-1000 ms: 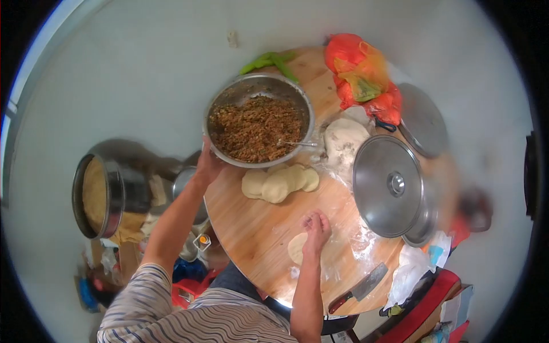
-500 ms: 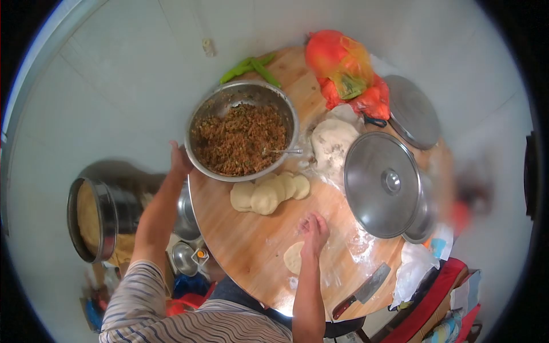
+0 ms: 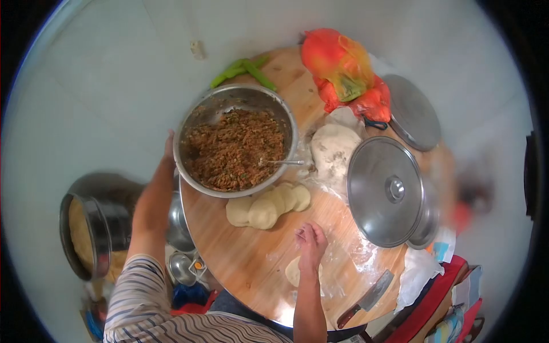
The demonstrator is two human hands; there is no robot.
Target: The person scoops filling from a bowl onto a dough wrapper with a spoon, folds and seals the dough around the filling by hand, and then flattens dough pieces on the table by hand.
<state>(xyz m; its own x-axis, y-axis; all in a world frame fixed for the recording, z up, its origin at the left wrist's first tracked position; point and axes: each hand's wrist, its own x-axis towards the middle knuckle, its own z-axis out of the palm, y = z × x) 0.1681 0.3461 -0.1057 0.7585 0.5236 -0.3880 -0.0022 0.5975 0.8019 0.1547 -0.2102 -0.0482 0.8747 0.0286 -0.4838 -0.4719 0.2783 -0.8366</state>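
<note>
A large metal mixing bowl (image 3: pixel 289 150) of brown-red minced filling with green flecks stands at the table's left edge, a spoon handle (image 3: pixel 290 162) lying over its right rim. My left hand (image 3: pixel 170 147) grips the bowl's left side; most of its fingers are hidden behind the wall. Just below the bowl lie several overlapping round dough wrappers (image 3: pixel 263 214). My right hand (image 3: pixel 311 240) hovers over the board with its fingers curled together; whatever is in them is too small to make out. Partly behind my right wrist is a single dough round (image 3: pixel 293 271).
A lump of dough (image 3: pixel 334 150) rests on plastic near a metal lid (image 3: pixel 372 200). A cleaver (image 3: pixel 374 290) lies at the front right edge. Green peppers (image 3: pixel 243 70) and red bags (image 3: pixel 329 54) are at the back. Left of the table stands a large pot (image 3: pixel 103 234).
The bowl has shifted slightly left and towards me, with my left hand at its side. My right hand stays near the same spot, fingers still curled. The view has moved a little.
</note>
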